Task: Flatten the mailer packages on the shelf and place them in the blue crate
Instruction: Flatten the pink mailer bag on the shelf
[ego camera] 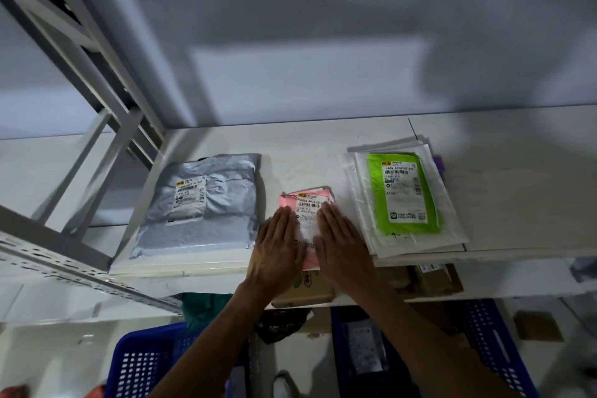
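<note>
Left hand (pixel 277 249) and right hand (pixel 342 250) press flat on the pink mailer (pixel 307 220) on the shelf (pixel 307 152), fingers straight, together. Grey mailer (pixel 203 200) lies at 9 o'clock, green mailer (pixel 403 194) at 3 o'clock.

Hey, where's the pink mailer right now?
Head view: the pink mailer lies at the front edge of the shelf, between the grey mailer (left) and green mailer (right), pressed by the left hand and right hand.

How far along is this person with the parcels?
Early on. At least one packet already lies in a blue crate below. Now the left hand and right hand press flat on the pink mailer. The grey mailer and the green mailer on its stack wait on the shelf.
</note>
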{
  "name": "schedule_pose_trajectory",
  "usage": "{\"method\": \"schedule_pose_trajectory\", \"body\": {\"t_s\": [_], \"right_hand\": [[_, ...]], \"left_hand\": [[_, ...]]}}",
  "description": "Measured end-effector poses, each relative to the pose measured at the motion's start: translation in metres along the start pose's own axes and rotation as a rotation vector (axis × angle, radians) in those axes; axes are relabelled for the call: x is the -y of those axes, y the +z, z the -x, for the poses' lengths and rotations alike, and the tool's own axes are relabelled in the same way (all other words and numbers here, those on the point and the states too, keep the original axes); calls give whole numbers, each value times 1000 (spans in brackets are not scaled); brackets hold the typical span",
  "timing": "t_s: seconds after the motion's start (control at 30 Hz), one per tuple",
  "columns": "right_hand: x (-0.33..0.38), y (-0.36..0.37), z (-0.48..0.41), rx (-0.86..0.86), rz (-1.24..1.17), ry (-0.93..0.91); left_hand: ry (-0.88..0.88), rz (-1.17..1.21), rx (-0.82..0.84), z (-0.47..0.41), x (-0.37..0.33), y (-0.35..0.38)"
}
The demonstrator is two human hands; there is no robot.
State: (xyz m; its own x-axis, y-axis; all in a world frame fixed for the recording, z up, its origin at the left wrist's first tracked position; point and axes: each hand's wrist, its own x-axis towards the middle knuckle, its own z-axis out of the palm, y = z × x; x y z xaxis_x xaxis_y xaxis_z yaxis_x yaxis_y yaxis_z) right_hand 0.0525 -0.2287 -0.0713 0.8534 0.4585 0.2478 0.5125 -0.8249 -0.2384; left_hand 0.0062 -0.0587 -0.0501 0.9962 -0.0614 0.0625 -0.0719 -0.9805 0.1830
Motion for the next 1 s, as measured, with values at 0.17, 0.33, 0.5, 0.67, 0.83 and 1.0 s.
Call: {"method": "schedule_pose_trajectory", "body": {"t_s": [0.17, 0.33, 0.5, 0.67, 0.83, 1.0], "right_hand": [[7, 3, 29, -42, 10, -173], [8, 2, 35, -40, 47, -159], [7, 2, 37, -64, 30, -177], [8, -4, 34, -55, 10, -189], [7, -1, 31, -37, 21, -177], [5, 11, 16, -38, 103, -190]], "left_hand": [[200, -16, -35, 3, -5, 16], [164, -68, -1, 9, -6, 18], [118, -39, 14, 3, -7, 8], [114, -17, -47, -22, -14, -19], [131, -37, -43, -23, -13, -12], [147, -57, 24, -28, -4, 3]]}}
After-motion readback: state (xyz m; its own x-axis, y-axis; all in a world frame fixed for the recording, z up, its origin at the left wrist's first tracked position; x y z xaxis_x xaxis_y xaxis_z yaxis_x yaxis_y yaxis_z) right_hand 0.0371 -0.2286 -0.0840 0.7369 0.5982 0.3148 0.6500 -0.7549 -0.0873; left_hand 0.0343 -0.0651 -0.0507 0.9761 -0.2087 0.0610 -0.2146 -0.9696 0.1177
